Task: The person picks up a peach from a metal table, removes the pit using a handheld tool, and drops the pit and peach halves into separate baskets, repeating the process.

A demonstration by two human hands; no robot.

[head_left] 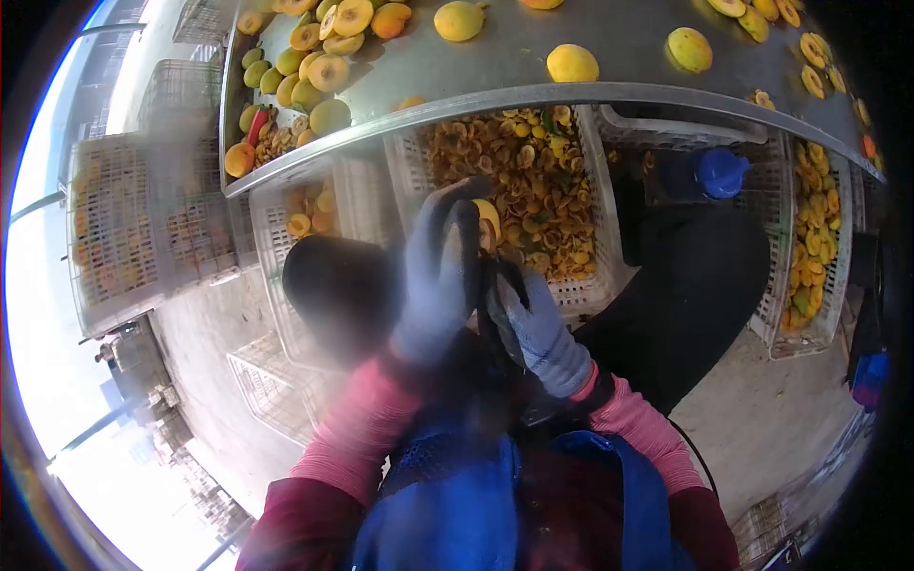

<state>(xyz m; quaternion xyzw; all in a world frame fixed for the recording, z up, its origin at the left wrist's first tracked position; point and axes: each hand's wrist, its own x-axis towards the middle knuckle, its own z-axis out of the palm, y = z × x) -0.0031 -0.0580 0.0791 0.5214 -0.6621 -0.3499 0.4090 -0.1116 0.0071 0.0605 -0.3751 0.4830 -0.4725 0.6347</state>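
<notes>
My left hand (440, 262), in a grey-blue glove with dark palm and fingers, is closed around a cut yellow stone fruit (488, 217). The pale flesh of the fruit faces my right hand (538, 328). That hand, gloved alike, is just below and to the right, its fingers curled close to the fruit. Whatever it grips is hidden by the gloves. Both hands are above my lap, in front of a white crate (598, 205) of fruit scraps (543, 200).
A metal table (514, 67) stands ahead, bearing whole yellow fruits (572, 63), fruit halves (328, 72) and a red-handled object (257, 124). A right-hand crate (834, 305) holds yellow pieces. Near my knee is a blue-lidded container (721, 174). Stacked crates (114, 228) stand left.
</notes>
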